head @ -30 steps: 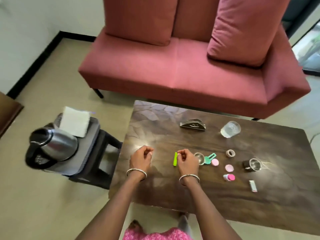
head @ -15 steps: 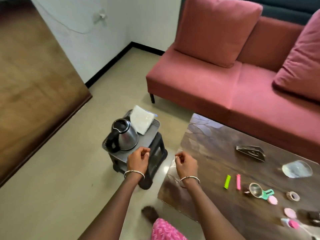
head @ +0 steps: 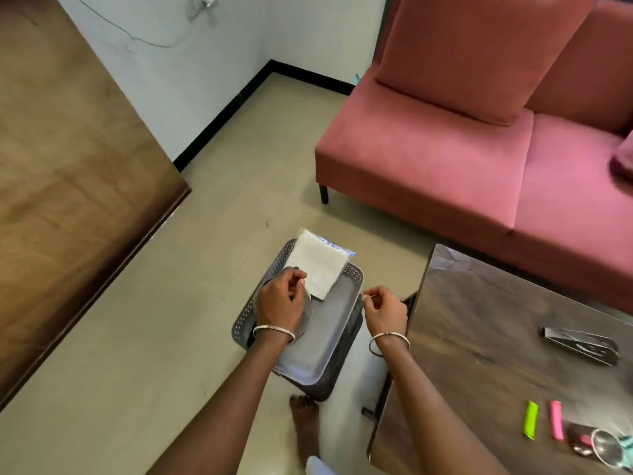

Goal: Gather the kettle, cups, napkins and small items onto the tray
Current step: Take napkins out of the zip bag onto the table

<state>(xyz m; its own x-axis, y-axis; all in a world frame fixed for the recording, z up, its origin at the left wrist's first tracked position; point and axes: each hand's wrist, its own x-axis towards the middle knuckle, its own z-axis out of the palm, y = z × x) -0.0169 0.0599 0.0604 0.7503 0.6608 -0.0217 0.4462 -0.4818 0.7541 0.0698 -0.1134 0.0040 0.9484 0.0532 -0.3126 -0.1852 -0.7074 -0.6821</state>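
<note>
A grey perforated tray [head: 337, 332] rests on a black stool beside the dark wooden table [head: 479, 313]. A white pack of napkins [head: 317, 265] lies across the tray's far end. The steel kettle [head: 307, 315] stands on the tray's left side, mostly hidden under my left hand [head: 281, 301], which hovers over it with curled fingers. My right hand [head: 383, 310] is a loose fist over the tray's right rim, thumb against forefinger. On the table lie a green stick [head: 531, 419], a pink stick [head: 557, 419], a steel cup [head: 606, 449] and a black napkin holder [head: 582, 346].
A red sofa [head: 445, 159] stands behind the table and stool. A large brown wooden panel [head: 68, 166] fills the left side, with a white wall behind it. My bare foot [head: 305, 419] is on the beige floor just below the stool.
The view swung left from the table to the stool and tray. Both hands moved from the table's front edge to above the tray, the left one now covering the kettle.
</note>
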